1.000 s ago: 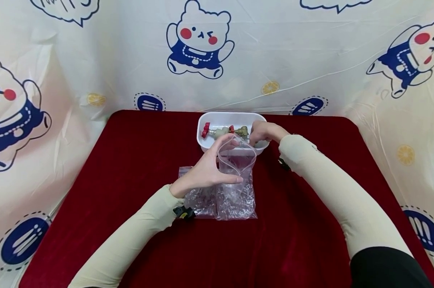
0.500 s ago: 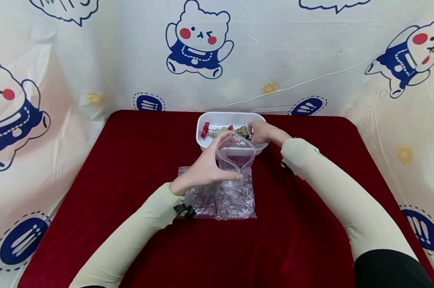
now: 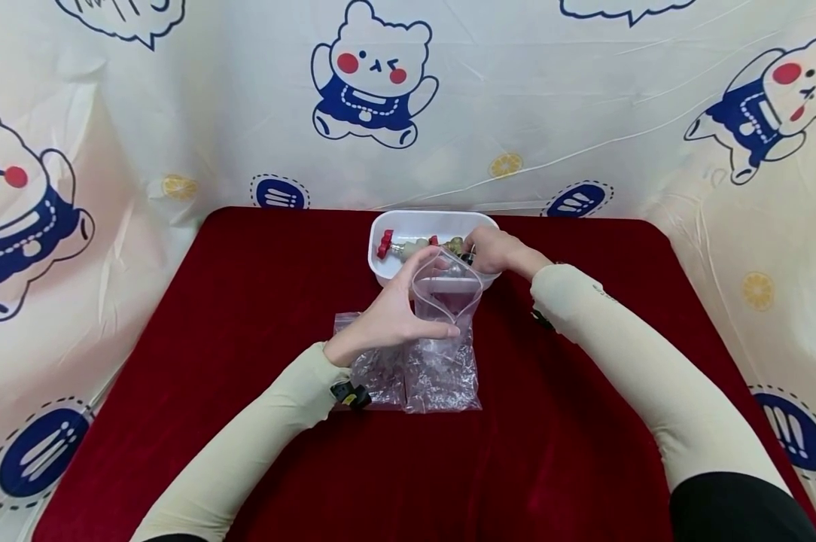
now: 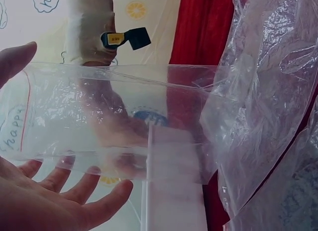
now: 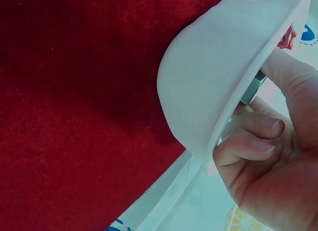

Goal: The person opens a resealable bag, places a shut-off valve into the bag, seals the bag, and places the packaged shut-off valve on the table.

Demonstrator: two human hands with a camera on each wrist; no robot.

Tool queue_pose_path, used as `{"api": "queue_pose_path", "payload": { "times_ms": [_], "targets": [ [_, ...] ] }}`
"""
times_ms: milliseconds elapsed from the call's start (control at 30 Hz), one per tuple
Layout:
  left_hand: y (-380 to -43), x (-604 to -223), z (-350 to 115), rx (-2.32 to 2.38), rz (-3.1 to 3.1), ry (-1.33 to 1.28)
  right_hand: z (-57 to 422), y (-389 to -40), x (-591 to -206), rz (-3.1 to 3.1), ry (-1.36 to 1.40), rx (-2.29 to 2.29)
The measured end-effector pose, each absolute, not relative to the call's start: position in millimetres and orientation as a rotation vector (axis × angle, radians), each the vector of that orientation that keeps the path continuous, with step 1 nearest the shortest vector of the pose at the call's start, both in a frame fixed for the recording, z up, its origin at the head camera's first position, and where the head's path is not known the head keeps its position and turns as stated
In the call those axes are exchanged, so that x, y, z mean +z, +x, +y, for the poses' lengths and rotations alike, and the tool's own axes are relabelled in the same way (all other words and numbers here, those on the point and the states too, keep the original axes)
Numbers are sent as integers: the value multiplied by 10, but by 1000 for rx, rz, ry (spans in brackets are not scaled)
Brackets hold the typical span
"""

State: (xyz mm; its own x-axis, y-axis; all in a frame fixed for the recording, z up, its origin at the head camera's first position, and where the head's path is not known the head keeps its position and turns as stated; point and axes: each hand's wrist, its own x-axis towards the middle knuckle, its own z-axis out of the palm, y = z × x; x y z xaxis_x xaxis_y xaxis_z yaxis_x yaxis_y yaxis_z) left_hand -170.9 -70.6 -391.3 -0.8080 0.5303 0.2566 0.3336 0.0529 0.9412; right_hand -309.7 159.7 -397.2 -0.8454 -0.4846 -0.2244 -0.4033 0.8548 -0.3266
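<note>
Gripping clear, glossy zip bag [image 4: 129,112], diamond-mouthed, red-lined, in widely curved left hand [image 3: 393,316] | pinching dark, hard-edged piece [image 5: 253,88] in curled right hand [image 3: 494,250]

Cream sleeves [image 3: 245,444] show lower left and right, black cloth [image 3: 740,508] at bottom right; one black wrist device [image 4: 138,38] bears a yellow label [image 4: 116,38].

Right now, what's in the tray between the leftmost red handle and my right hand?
In the head view, a pale part, another red piece and a brass-coloured fitting lie between the red handle and your right hand.
</note>
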Motion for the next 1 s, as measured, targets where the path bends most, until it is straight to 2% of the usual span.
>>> {"api": "queue_pose_path", "payload": {
  "times_ms": [1000],
  "targets": [
    [-1777, -3926, -680, 1714, 2349, 843, 1498, -2881, -3817, 2955, -851, -499]
  ]
}}
